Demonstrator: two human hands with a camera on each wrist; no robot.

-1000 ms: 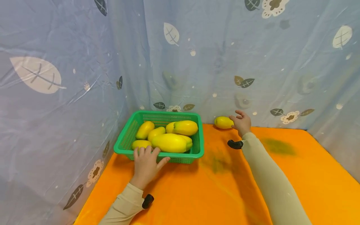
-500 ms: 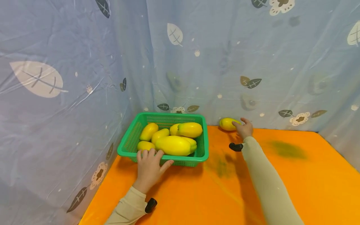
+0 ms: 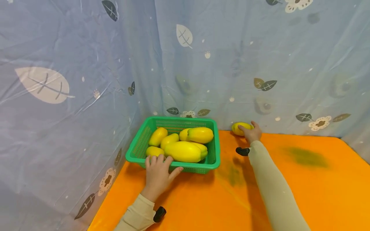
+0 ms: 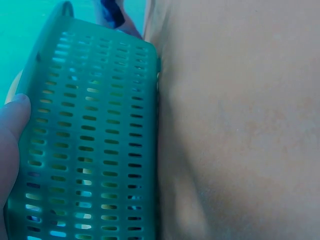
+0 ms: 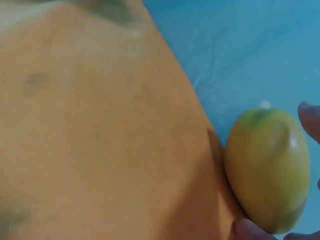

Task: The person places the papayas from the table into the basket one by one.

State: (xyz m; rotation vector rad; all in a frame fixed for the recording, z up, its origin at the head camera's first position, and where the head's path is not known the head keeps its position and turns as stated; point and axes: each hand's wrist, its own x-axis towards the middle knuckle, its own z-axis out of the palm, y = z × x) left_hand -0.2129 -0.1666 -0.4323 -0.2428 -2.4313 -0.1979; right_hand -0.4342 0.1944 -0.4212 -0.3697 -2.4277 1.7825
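A green plastic basket point(image 3: 217, 144) holds several yellow papayas point(image 3: 182, 151). My left hand point(image 3: 157, 176) grips its near rim, with fingers over the edge and the thumb point(image 4: 14, 117) against the outer side. One more papaya point(image 3: 237, 129) lies at the back edge of the table, right of the basket. Around its right end my right hand point(image 3: 253, 132) is spread, thumb in front and fingers behind. In the right wrist view the thumb point(image 5: 252, 231) is at the lower end of this papaya point(image 5: 267, 170), and a fingertip point(image 5: 311, 120) shows a gap beside it.
An orange cloth point(image 3: 208, 205) covers the table. Blue patterned curtains point(image 3: 225, 57) hang right behind it and along the left side. A dark greenish patch point(image 3: 307, 157) marks the cloth at the right.
My right hand has come left and down onto the lone papaya, which has stayed in place. The left hand stays at the basket rim. The head view has turned slightly right.
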